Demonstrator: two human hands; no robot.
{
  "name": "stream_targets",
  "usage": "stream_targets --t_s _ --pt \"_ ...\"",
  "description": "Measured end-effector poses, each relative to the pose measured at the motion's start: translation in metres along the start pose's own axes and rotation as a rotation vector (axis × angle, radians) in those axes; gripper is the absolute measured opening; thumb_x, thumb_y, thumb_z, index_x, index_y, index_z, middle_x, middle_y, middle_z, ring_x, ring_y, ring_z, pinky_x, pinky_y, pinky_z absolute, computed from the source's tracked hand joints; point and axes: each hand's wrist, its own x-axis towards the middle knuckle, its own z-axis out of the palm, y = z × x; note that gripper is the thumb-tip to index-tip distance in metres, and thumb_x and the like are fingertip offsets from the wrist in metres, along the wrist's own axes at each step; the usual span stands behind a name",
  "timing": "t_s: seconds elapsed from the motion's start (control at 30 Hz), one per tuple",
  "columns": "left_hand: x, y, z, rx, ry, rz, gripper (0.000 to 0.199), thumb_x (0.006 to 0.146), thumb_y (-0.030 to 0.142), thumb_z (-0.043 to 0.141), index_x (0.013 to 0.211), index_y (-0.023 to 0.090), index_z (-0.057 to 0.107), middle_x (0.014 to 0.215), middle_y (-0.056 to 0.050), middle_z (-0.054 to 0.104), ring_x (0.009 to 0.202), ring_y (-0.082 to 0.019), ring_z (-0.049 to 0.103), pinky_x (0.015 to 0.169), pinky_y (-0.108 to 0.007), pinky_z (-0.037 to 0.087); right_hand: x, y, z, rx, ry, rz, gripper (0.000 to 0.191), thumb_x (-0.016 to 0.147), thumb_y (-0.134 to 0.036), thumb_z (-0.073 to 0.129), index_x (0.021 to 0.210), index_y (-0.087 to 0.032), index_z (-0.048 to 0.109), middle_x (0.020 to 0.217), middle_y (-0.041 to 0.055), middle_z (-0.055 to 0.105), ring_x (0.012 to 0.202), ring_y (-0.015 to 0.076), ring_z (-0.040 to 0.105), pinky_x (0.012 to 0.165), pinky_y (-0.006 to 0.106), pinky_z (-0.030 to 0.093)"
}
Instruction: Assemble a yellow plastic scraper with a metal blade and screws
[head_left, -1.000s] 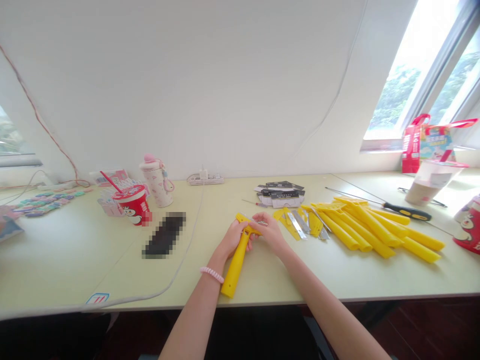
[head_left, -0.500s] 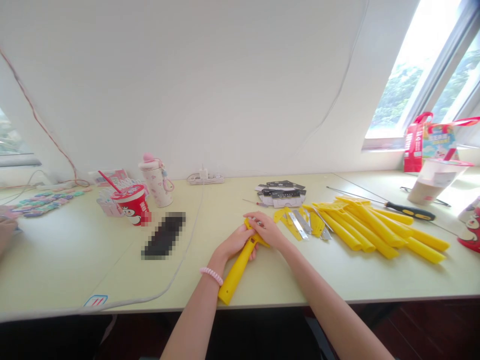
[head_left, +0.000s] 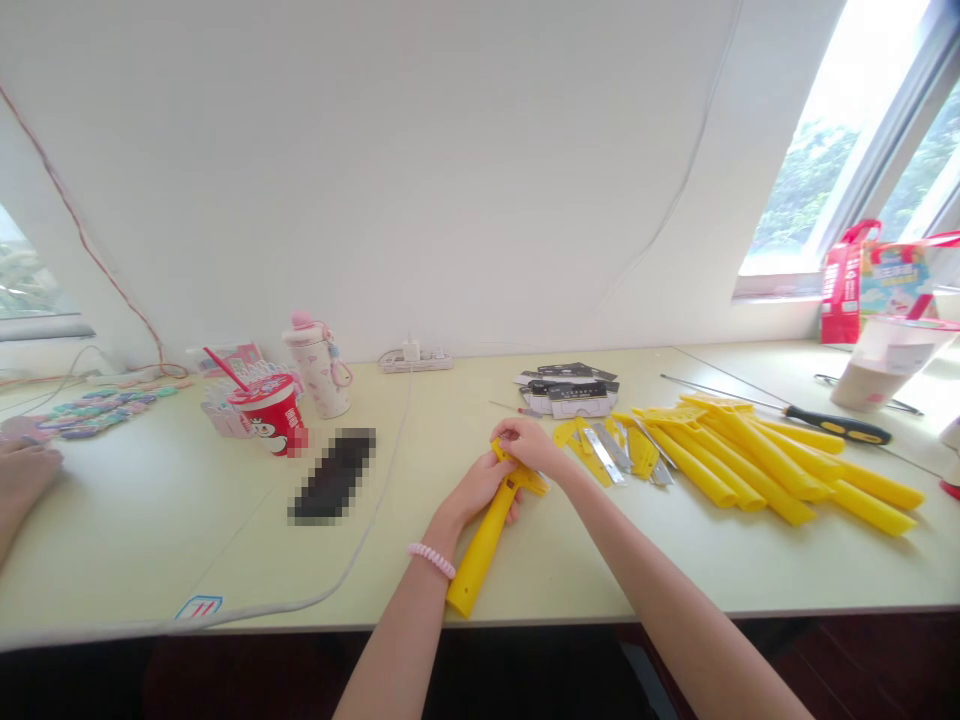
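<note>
Gripped in both hands above the bench (head_left: 150,540): a yellow plastic scraper handle (head_left: 480,555), its long grip slanting down toward the front edge of the bench, its wider head up among the fingers. Left hand (head_left: 474,490) closed around the neck, a pink spiral hair tie (head_left: 431,560) on the wrist; right hand (head_left: 529,445) curled over the head, fingertips (head_left: 504,432) pinching its top edge. Any blade in the head: hard to make out, with fingers in the way. Just right of the hands, a loose scatter of steel scraper blades (head_left: 606,455) among small yellow pieces (head_left: 576,435), then a heap of matching yellow handles (head_left: 750,470); behind them, a stack of black-and-white card packets (head_left: 566,385). Farther right, a screwdriver with a black-and-yellow handle (head_left: 840,425) and a cup of milk tea (head_left: 885,365). Left of the hands, a pixelated dark oblong (head_left: 335,476), a red paper cup with a straw (head_left: 270,415) and a pink-and-white water bottle (head_left: 319,375); at the far left edge, another person's hand (head_left: 22,480) on the bench.
</note>
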Motion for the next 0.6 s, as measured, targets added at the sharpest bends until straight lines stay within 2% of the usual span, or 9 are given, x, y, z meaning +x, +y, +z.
stream_targets --t_s 0.17,0.33,0.5,0.6 --pt "-0.003 0.008 0.004 0.005 0.018 -0.037 0.031 0.079 0.042 0.043 0.092 0.013 0.046 0.065 -0.005 0.057 0.044 -0.011 0.053 0.045 -0.024 0.044 0.007 -0.008 -0.006 -0.056 -0.017 -0.022 0.024 0.056 -0.005 0.045 0.067 -0.017 0.064 0.063 0.0011 0.06 0.061 0.0125 0.052 0.056 0.023 0.038" --pt "-0.005 0.009 0.003 0.022 -0.007 -0.036 0.026 0.079 0.038 0.042 0.086 0.013 0.048 0.06 -0.005 0.056 0.044 -0.011 0.052 0.046 -0.024 0.043 0.005 -0.011 -0.009 -0.004 -0.04 -0.012 0.023 0.058 -0.006 0.046 0.069 -0.016 0.064 0.061 -0.0003 0.056 0.06 0.0116 0.05 0.056 0.023 0.038" --pt "-0.004 0.01 0.003 0.0 0.01 -0.016 0.022 0.078 0.034 0.043 0.083 0.013 0.048 0.057 -0.003 0.055 0.043 -0.011 0.051 0.045 -0.024 0.042 -0.001 -0.011 -0.007 0.104 -0.071 -0.021 0.022 0.065 -0.013 0.049 0.08 -0.018 0.064 0.072 0.0005 0.056 0.067 0.0117 0.052 0.061 0.023 0.041" --pt "-0.004 0.014 0.005 -0.022 0.098 -0.039 0.019 0.076 0.032 0.044 0.08 0.014 0.047 0.053 -0.002 0.054 0.04 -0.011 0.05 0.042 -0.023 0.04 0.002 -0.005 -0.003 0.146 0.012 -0.002 0.027 0.07 -0.019 0.05 0.094 -0.021 0.061 0.088 0.0023 0.058 0.076 0.0122 0.054 0.07 0.025 0.043"
